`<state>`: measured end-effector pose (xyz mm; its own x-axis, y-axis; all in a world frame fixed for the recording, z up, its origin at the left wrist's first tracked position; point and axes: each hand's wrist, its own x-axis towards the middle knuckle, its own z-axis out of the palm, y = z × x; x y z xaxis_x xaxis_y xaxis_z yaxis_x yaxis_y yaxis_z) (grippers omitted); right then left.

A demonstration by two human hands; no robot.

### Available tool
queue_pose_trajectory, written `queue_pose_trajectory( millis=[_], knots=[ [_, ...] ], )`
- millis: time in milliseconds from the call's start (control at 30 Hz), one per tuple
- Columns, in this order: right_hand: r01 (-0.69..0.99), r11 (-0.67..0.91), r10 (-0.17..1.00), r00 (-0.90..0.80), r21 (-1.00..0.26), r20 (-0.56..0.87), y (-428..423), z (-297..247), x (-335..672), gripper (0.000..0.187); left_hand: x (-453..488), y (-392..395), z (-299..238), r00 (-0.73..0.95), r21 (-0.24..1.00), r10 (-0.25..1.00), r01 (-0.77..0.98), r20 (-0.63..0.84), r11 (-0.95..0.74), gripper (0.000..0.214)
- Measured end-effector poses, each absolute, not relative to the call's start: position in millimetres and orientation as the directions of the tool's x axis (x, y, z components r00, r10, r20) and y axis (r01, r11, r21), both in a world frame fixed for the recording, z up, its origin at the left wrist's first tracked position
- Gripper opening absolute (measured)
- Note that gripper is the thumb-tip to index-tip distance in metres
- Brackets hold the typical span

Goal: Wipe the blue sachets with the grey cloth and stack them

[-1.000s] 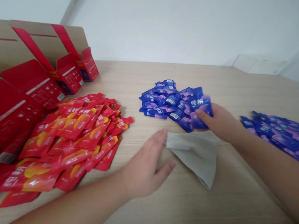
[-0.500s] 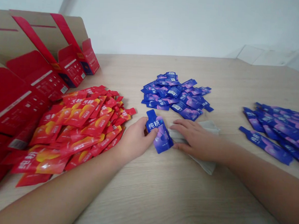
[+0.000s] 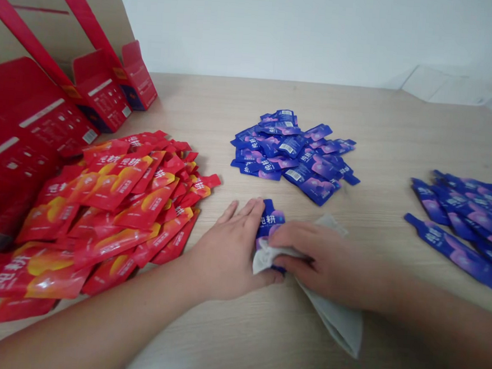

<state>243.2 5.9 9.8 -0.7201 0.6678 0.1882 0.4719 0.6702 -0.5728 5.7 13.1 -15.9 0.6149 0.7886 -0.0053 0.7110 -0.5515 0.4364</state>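
My left hand (image 3: 228,251) holds a blue sachet (image 3: 270,219) upright-ish near the table's front middle, fingers straight along its side and thumb beneath it. My right hand (image 3: 314,262) grips a grey cloth (image 3: 337,320) and presses a fold of it against the lower part of that sachet. The rest of the cloth trails toward me under my right wrist. A heap of small blue sachets (image 3: 292,154) lies just beyond both hands.
A large pile of red sachets (image 3: 114,203) covers the table's left side. Red cardboard boxes (image 3: 44,108) stand open at the far left. A row of blue sachets (image 3: 462,222) lies at the right. The wooden table (image 3: 226,340) meets a white wall behind.
The blue sachet passed from my right hand to my left. My right hand then picked up the grey cloth and brought it onto the sachet. The view tilted down slightly.
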Motion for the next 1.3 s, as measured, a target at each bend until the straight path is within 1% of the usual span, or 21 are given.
queue_pose_trajectory(
  millis=[67, 100, 233, 367, 467, 533, 633, 700, 833, 900, 967, 1033, 1067, 1100, 1133, 1300],
  knots=[
    [0.427, 0.666, 0.593, -0.800, -0.612, 0.087, 5.0, 8.4, 237.8, 0.011, 5.3, 13.6, -13.4, 0.636, 0.445, 0.771, 0.698, -0.025, -0.561, 0.125],
    [0.414, 0.673, 0.568, -0.820, -0.613, 0.070, 6.8, 7.2, 236.3, 0.010, 5.5, 13.9, -12.4, 0.638, 0.446, 0.769, 0.698, -0.030, -0.561, 0.125],
    [0.423, 0.702, 0.557, -0.828, -0.573, 0.071, 20.3, 2.6, 236.3, 0.014, 6.7, 14.8, -11.5, 0.627, 0.446, 0.779, 0.704, -0.025, -0.552, 0.124],
    [0.470, 0.712, 0.611, -0.781, -0.522, 0.130, 38.2, -4.2, 244.0, 0.016, 6.9, 15.3, -11.1, 0.633, 0.430, 0.773, 0.708, -0.035, -0.560, 0.119],
    [0.537, 0.714, 0.665, -0.721, -0.449, 0.195, 54.2, -12.2, 250.7, 0.018, 7.6, 14.8, -9.4, 0.637, 0.398, 0.769, 0.719, -0.050, -0.569, 0.114],
    [0.603, 0.694, 0.710, -0.665, -0.394, 0.232, 61.0, -17.0, 252.2, 0.018, 9.2, 13.7, -9.4, 0.631, 0.377, 0.774, 0.731, -0.056, -0.569, 0.120],
    [0.694, 0.634, 0.773, -0.579, -0.342, 0.258, 58.6, -21.1, 248.4, 0.020, 13.0, 11.2, -12.6, 0.608, 0.361, 0.793, 0.750, -0.047, -0.554, 0.140],
    [0.702, 0.614, 0.789, -0.563, -0.360, 0.247, 50.7, -21.8, 244.5, 0.020, 15.1, 9.6, -15.5, 0.596, 0.352, 0.803, 0.757, -0.027, -0.550, 0.143],
    [0.639, 0.581, 0.808, -0.525, -0.503, 0.267, 36.1, -13.0, 243.7, 0.022, 14.0, 9.0, -16.5, 0.610, 0.349, 0.793, 0.744, -0.005, -0.570, 0.122],
    [0.605, 0.565, 0.810, -0.537, -0.561, 0.236, 31.9, -0.8, 246.7, 0.022, 11.5, 9.5, -14.3, 0.629, 0.371, 0.777, 0.719, 0.012, -0.588, 0.117],
    [0.543, 0.578, 0.748, -0.651, -0.608, 0.129, 28.6, 13.7, 249.3, 0.018, 9.3, 9.7, -11.7, 0.654, 0.400, 0.755, 0.682, 0.040, -0.612, 0.116],
    [0.452, 0.599, 0.608, -0.794, -0.661, 0.008, 26.0, 24.6, 250.1, 0.013, 7.9, 8.9, -9.7, 0.689, 0.426, 0.722, 0.638, 0.056, -0.642, 0.113],
    [0.412, 0.607, 0.543, -0.839, -0.680, -0.024, 25.5, 27.2, 249.9, 0.012, 7.5, 8.3, -9.1, 0.704, 0.436, 0.708, 0.620, 0.056, -0.652, 0.112],
    [0.384, 0.618, 0.500, -0.865, -0.685, -0.034, 25.8, 27.6, 249.5, 0.013, 7.3, 7.6, -8.7, 0.714, 0.444, 0.698, 0.609, 0.054, -0.658, 0.112],
    [0.375, 0.632, 0.488, -0.872, -0.678, -0.028, 26.9, 26.0, 249.2, 0.014, 7.0, 7.0, -8.7, 0.718, 0.450, 0.694, 0.603, 0.052, -0.658, 0.112],
    [0.475, 0.680, 0.604, -0.795, -0.558, 0.059, 42.9, 6.5, 252.1, 0.009, 5.8, 6.7, -10.2, 0.713, 0.446, 0.699, 0.613, 0.042, -0.652, 0.113]
  ],
)
